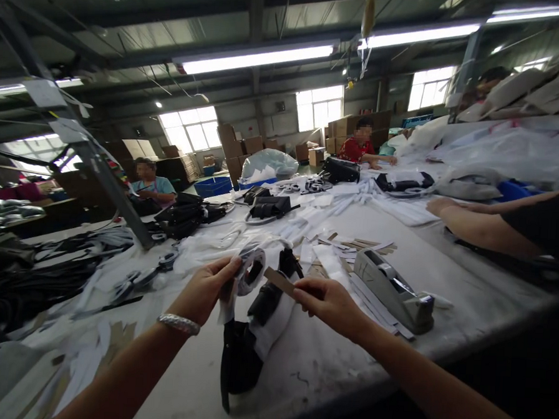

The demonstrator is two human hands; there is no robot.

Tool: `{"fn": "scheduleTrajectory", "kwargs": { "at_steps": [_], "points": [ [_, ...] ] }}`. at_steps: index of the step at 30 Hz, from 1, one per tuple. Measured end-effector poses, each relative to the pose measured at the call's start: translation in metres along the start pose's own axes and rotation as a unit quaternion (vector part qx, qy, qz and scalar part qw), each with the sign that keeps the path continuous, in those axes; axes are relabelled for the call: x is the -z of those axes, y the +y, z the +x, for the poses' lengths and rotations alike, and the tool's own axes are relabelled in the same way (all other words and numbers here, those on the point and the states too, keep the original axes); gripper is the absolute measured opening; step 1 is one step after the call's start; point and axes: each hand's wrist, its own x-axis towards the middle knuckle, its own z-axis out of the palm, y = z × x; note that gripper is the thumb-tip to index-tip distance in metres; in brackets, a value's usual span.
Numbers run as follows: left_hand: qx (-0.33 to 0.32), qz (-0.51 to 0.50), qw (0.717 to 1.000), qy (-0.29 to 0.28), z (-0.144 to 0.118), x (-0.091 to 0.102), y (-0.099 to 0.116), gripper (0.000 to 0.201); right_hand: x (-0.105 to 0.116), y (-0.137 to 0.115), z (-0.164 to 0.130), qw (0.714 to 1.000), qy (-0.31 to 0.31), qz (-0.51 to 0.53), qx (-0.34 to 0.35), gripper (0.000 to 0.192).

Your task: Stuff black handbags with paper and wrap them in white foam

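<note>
Between thumb and fingers, my left hand [214, 281] grips a coiled strap [252, 272] with pale wrapping around it. My right hand [328, 303] pinches a brown cardboard strip [279, 281], whose far end points at the coil. I cannot tell whether strip and coil touch. Below both hands a black bag [242, 361], partly covered in white wrapping, lies on the table [317, 377]. A grey tape dispenser [390, 290] stands to the right of my right hand, with white and brown strips [364, 245] scattered behind it.
A metal post [116, 194] rises at the left. Black bags [268, 206] and dark straps [45, 285] lie farther back and left. At the right a co-worker's forearm [485, 223] reaches over the table. Two other people sit beyond, near cartons [252, 145] and a blue bin [214, 186].
</note>
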Motion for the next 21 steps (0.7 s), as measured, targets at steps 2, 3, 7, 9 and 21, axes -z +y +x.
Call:
{"fn": "scheduleTrajectory", "kwargs": {
  "at_steps": [2, 3, 7, 9, 21],
  "points": [
    [-0.009, 0.007, 1.000, -0.008, -0.003, -0.005, 0.002, 0.054, -0.009, -0.011, 0.007, 1.000, -0.019, -0.008, 0.010, 0.032],
    [-0.016, 0.015, 1.000, -0.012, -0.005, -0.007, 0.004, 0.054, -0.013, -0.015, 0.012, 1.000, -0.021, -0.016, 0.017, 0.031],
    [-0.049, 0.064, 0.996, -0.022, -0.009, -0.014, 0.009, 0.056, -0.031, -0.028, 0.035, 0.999, -0.021, 0.025, 0.024, 0.034],
    [-0.055, 0.083, 0.995, -0.017, -0.007, -0.014, 0.009, 0.056, -0.040, -0.032, 0.046, 0.993, -0.034, 0.109, 0.009, 0.035],
    [-0.141, 0.106, 0.979, 0.098, 0.006, -0.012, -0.012, 0.055, -0.041, -0.051, 0.062, 0.904, -0.078, 0.377, -0.185, 0.043]
  ]
}}
